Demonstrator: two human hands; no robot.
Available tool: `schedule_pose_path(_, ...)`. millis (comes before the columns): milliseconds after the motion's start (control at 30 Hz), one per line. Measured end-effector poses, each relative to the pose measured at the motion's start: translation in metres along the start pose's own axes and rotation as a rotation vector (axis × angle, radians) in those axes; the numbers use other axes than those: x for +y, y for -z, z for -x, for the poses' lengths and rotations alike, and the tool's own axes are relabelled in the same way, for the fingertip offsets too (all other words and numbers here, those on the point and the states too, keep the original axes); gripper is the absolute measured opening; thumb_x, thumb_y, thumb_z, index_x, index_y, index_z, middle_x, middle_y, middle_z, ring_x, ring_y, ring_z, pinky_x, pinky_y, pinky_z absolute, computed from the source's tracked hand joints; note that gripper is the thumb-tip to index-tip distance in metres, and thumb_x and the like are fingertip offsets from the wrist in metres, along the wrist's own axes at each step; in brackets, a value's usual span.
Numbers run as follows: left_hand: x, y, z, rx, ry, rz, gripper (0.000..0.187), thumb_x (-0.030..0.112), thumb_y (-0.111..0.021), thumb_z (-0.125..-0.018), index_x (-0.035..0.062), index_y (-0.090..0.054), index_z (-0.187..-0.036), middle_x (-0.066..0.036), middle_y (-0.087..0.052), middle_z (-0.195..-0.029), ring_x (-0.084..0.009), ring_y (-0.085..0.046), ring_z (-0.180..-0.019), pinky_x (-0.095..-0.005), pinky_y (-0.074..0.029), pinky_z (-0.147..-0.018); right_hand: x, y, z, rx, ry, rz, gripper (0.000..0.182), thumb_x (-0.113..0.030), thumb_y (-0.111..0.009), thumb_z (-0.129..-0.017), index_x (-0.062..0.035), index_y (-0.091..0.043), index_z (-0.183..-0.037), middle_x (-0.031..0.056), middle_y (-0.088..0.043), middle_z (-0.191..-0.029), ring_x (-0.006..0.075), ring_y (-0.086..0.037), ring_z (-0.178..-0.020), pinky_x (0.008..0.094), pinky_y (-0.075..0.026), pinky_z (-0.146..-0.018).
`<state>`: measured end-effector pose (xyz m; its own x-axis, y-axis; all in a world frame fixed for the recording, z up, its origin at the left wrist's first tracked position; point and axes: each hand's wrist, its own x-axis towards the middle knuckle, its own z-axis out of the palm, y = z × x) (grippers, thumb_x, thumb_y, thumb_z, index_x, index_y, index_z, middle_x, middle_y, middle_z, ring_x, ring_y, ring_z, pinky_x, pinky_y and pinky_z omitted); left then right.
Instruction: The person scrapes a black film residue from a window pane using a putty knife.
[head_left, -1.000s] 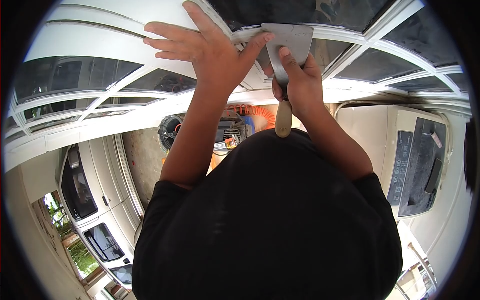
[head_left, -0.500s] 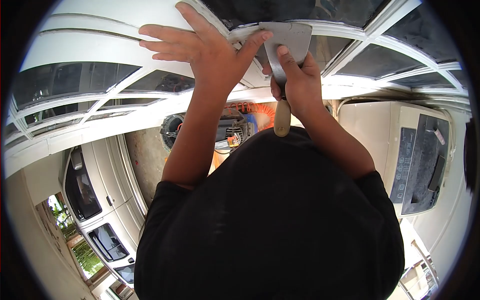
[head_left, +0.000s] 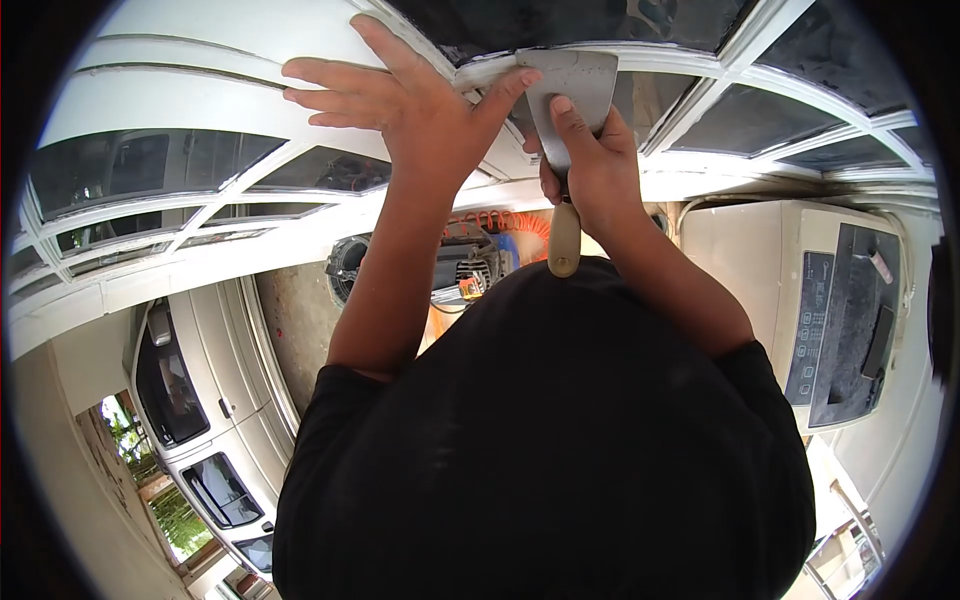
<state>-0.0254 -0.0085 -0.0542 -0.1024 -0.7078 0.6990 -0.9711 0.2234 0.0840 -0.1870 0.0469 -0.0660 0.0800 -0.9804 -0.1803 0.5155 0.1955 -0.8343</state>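
My right hand (head_left: 598, 165) is wrapped round a putty knife (head_left: 585, 85) with a wide grey metal blade and a pale handle that sticks out below the palm. Its thumb presses flat on the blade, whose broad edge points up at the white window frame (head_left: 720, 70). To the left, my left hand (head_left: 420, 115) has its fingers spread wide, the thumb tip at the blade's left corner. Dark glass (head_left: 570, 22) lies just above the blade edge.
Below the hands are a coiled orange hose (head_left: 500, 222) and a machine (head_left: 480, 268) on the floor. A washing machine (head_left: 740, 260) stands at right. A silver vehicle (head_left: 215, 400) is at left, near white-framed panes (head_left: 150, 165).
Both hands and the putty knife sit slightly lower in view, along with a small shift of the whole scene. The grip and the spread fingers look the same.
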Motion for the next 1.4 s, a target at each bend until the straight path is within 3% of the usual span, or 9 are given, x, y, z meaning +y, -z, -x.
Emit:
schedule_pose_path(167,0.000,0.000,-0.001,0.014,-0.004,-0.021,0.141,0.082,-0.065,-0.062,-0.0150,-0.007,-0.146,-0.058,0.029,-0.128,-0.0733,0.030,-0.119,-0.0857,0.011,-0.078,0.001,0.000,-0.002,-0.008,0.000,-0.008,0.026,-0.030,-0.055,-0.099,-0.0043,-0.051,-0.104,0.0096,-0.063,-0.076,0.0117,-0.046,-0.039,0.0268,-0.036,-0.036)
schedule_pose_path(233,0.003,0.006,-0.002,-0.089,0.035,-0.030,0.150,0.080,-0.069,-0.061,-0.0172,0.012,-0.142,-0.053,0.037,-0.127,-0.0680,0.035,-0.121,-0.0829,0.014,-0.083,0.001,-0.001,-0.001,-0.005,0.020,-0.005,0.027,-0.030,-0.055,-0.099,-0.0044,-0.051,-0.104,0.0094,-0.063,-0.076,0.0115,-0.047,-0.039,0.0264,-0.037,-0.036)
schedule_pose_path(433,-0.013,-0.005,0.000,0.023,-0.063,-0.022,0.149,0.080,-0.069,-0.063,-0.0165,0.012,-0.142,-0.053,0.038,-0.127,-0.0674,0.036,-0.121,-0.0834,0.014,-0.081,0.003,-0.005,0.001,0.019,0.028,-0.001,0.027,-0.031,-0.055,-0.099,-0.0045,-0.051,-0.105,0.0092,-0.063,-0.076,0.0111,-0.047,-0.039,0.0258,-0.037,-0.035)
schedule_pose_path(667,-0.009,0.000,0.000,-0.028,0.005,0.041,0.149,0.082,-0.067,-0.063,-0.0142,0.014,-0.143,-0.052,0.038,-0.127,-0.0671,0.037,-0.121,-0.0834,0.015,-0.080,0.005,-0.007,0.000,0.014,0.074,-0.002,0.026,-0.030,-0.054,-0.100,-0.0045,-0.052,-0.105,0.0087,-0.062,-0.076,0.0108,-0.047,-0.039,0.0256,-0.037,-0.035)
schedule_pose_path(933,-0.020,-0.013,0.002,0.088,-0.129,0.001,0.147,0.082,-0.066,-0.063,-0.0125,0.011,-0.145,-0.052,0.039,-0.127,-0.0673,0.036,-0.121,-0.0842,0.013,-0.079,0.004,-0.007,0.000,0.022,0.047,0.001,0.026,-0.030,-0.055,-0.100,-0.0048,-0.051,-0.104,0.0086,-0.063,-0.075,0.0106,-0.047,-0.039,0.0259,-0.036,-0.034)
schedule_pose_path(1400,-0.013,-0.006,0.002,0.013,-0.052,-0.034,0.147,0.082,-0.066,-0.063,-0.0157,0.009,-0.144,-0.052,0.037,-0.128,-0.0683,0.035,-0.120,-0.0853,0.011,-0.079,0.003,-0.008,0.003,0.045,0.043,0.021,0.030,-0.033,-0.056,-0.099,-0.0045,-0.051,-0.106,0.0085,-0.063,-0.077,0.0101,-0.049,-0.042,0.0252,-0.038,-0.036)
